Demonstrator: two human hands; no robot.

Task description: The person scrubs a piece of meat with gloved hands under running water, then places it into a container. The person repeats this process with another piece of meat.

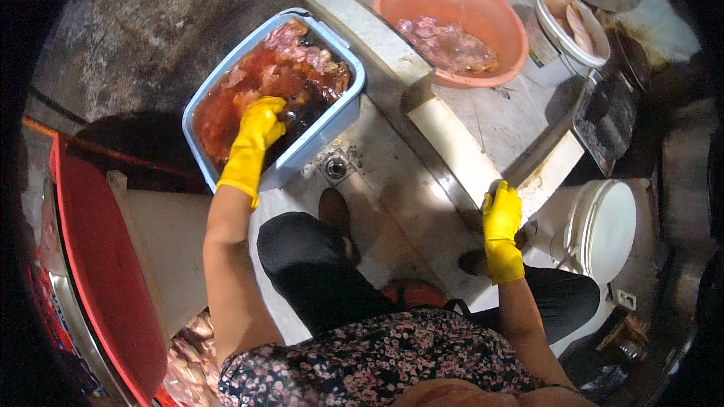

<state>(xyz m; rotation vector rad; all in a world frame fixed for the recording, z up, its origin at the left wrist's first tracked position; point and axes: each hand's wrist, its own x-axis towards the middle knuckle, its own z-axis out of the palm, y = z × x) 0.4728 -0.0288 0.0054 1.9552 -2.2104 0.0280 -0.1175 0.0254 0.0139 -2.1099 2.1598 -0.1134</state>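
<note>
My left hand (263, 118), in a yellow rubber glove, reaches into a light blue plastic tub (319, 138) of reddish-brown liquid. Pieces of pinkish raw meat or offal (300, 48) lie in that liquid, mostly towards the far side. The fingertips are partly hidden, so whether they grip a piece cannot be told. In a matching yellow glove, my right hand (502, 209) rests on the corner of a low white tiled ledge (458, 135), its fingers bent over the edge.
Beyond the ledge stand an orange basin (515, 28) with more pinkish pieces and a white bucket (546, 56). A lidded white bucket (613, 232) is at the right. A floor drain (335, 167) lies beside the tub, and a red basin (102, 271) is at the left.
</note>
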